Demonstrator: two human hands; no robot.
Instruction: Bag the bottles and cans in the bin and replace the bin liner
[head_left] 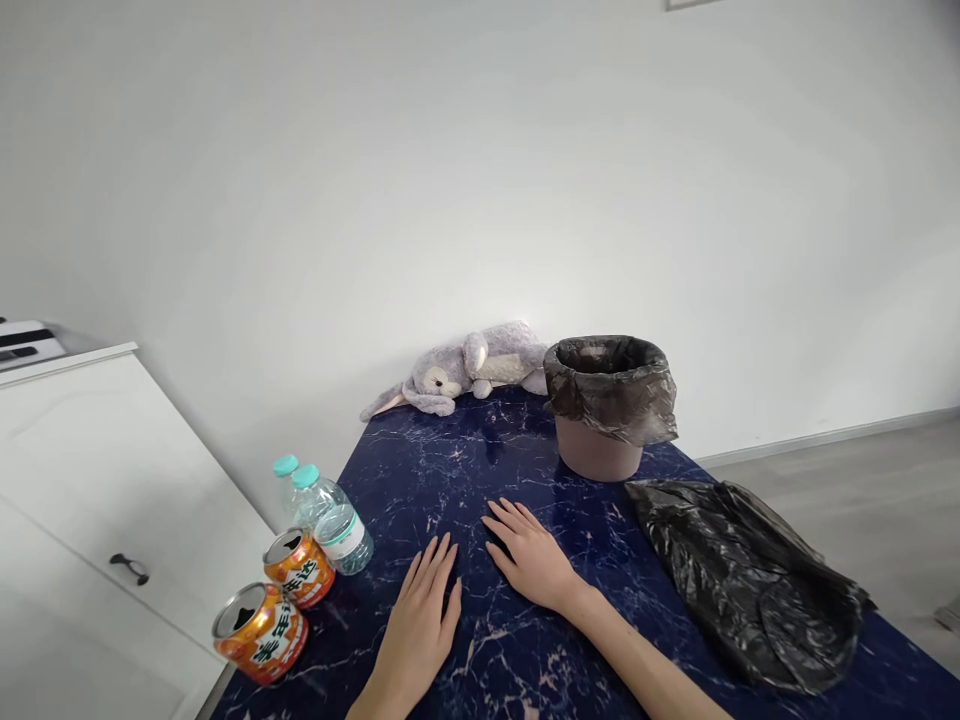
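Both hands rest flat on a dark blue marbled table (480,650). My left hand (421,620) has its fingers stretched out and holds nothing. My right hand (531,558) also lies open, fingers spread slightly. Left of my left hand stand two orange drink cans (277,635), tabs opened, and two clear plastic bottles (341,530) with teal caps, one partly behind the other. A small bin (600,450) lined with a black bag (622,395) is beyond my right hand. Nearer me on the right, a black plastic bag (750,580) lies spread on the table.
A purple plush rabbit (480,365) lies on its side at the table's far end, against the white wall (480,180). A white cabinet (97,500) with a dark handle stands at the left. Grey floor (840,490) shows past the table's right edge.
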